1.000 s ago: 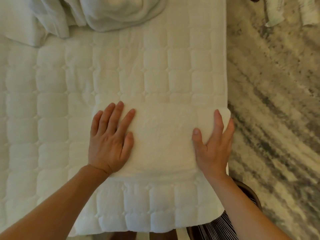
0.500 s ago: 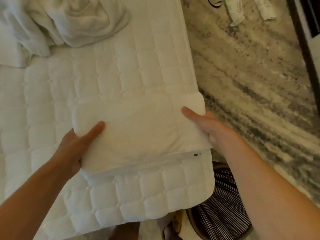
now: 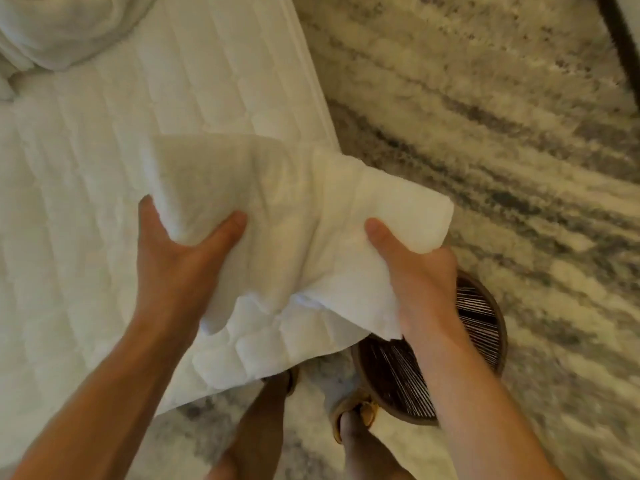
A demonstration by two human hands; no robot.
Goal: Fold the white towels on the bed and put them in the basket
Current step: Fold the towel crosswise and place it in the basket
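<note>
The folded white towel [image 3: 277,216] was held above the bed [image 3: 104,202] corner, gripped at its left end by the left hand [image 3: 180,258] and at its right by the right hand [image 3: 415,271], just over the basket [image 3: 485,348] on the rug [image 3: 519,150].

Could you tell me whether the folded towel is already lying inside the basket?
No, the left hand and right hand grip the folded towel over the bed corner, while the basket sits on the rug.
</note>
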